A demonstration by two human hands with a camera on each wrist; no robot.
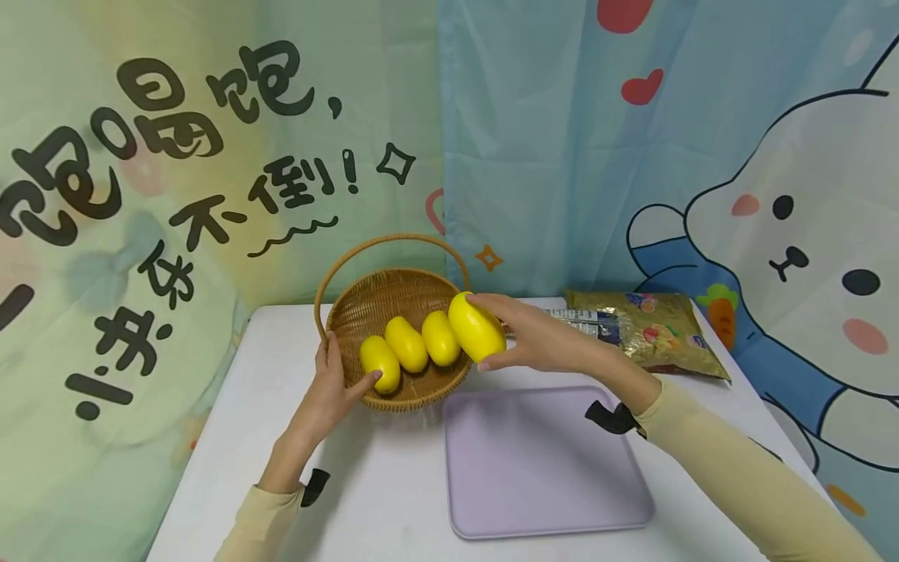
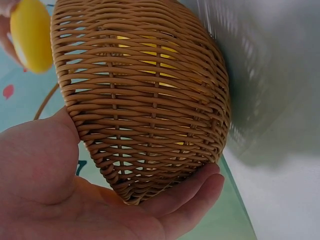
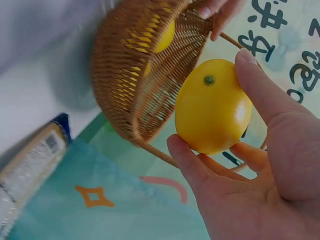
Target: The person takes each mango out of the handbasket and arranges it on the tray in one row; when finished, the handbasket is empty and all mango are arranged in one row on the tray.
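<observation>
A brown wicker basket [image 1: 368, 300] with a tall hoop handle stands on the table, its inside facing me. Three smooth yellow oval fruits [image 1: 406, 344] lie in it in a row. My left hand [image 1: 332, 396] grips the basket's left rim, its thumb reaching over the edge against the leftmost fruit; seen from the left wrist, other fingers stretch under the woven wall. In my right hand [image 1: 537, 336] another yellow oval fruit [image 3: 212, 110] is held between thumb and fingers, above the basket's right rim. A small green stem mark shows on it in the right wrist view.
In front and to the right lies a flat lilac tray [image 1: 548, 460] on the white table [image 1: 393, 484]. A shiny gold bag [image 1: 667, 336] and a white-and-blue package [image 1: 586, 321] lie at the back right, partly behind my right arm. A printed curtain [image 1: 520, 156] hangs behind.
</observation>
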